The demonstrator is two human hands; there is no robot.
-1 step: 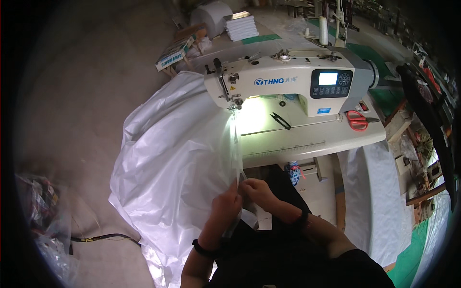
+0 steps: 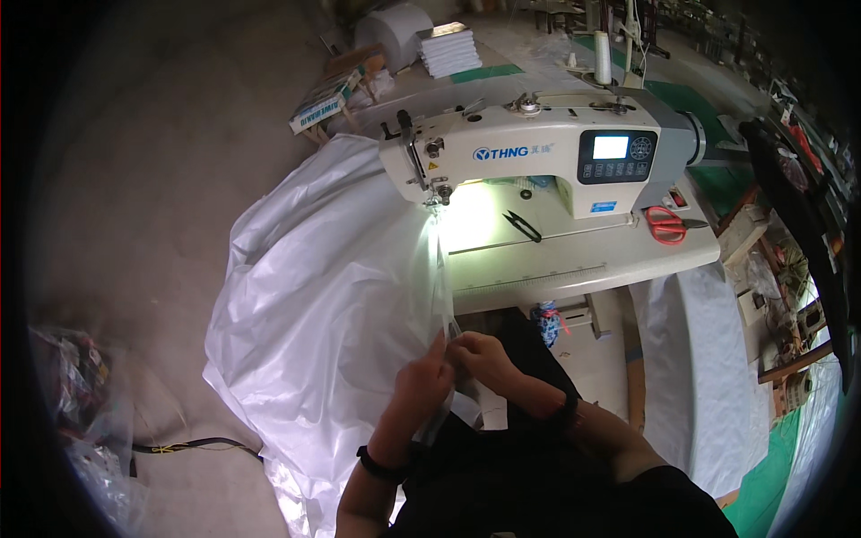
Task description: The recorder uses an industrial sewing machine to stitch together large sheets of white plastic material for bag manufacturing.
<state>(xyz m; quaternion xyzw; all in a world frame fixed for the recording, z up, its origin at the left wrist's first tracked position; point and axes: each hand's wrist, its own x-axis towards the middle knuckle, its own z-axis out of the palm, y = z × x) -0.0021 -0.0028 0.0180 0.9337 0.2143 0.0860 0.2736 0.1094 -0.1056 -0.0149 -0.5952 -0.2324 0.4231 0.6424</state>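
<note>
A large white plastic-like sheet (image 2: 305, 296) hangs in folds over the left of the sewing machine (image 2: 529, 148). Its gathered edge runs from under the lit needle area down toward me. Both hands are close together on that edge, in front of the table. My left hand (image 2: 423, 386) is closed on the sheet, its index finger pointing up along the edge. Just to its right, my right hand (image 2: 484, 359) pinches the same edge with curled fingers. The fingertips are partly hidden by the hands and the folds.
Black thread snips (image 2: 523, 226) and red-handled scissors (image 2: 668, 226) lie on the machine table (image 2: 556, 269). A small black round part (image 2: 526, 194) lies under the machine arm. White material (image 2: 691, 377) hangs at the right. A black cable (image 2: 197, 442) crosses the floor at lower left.
</note>
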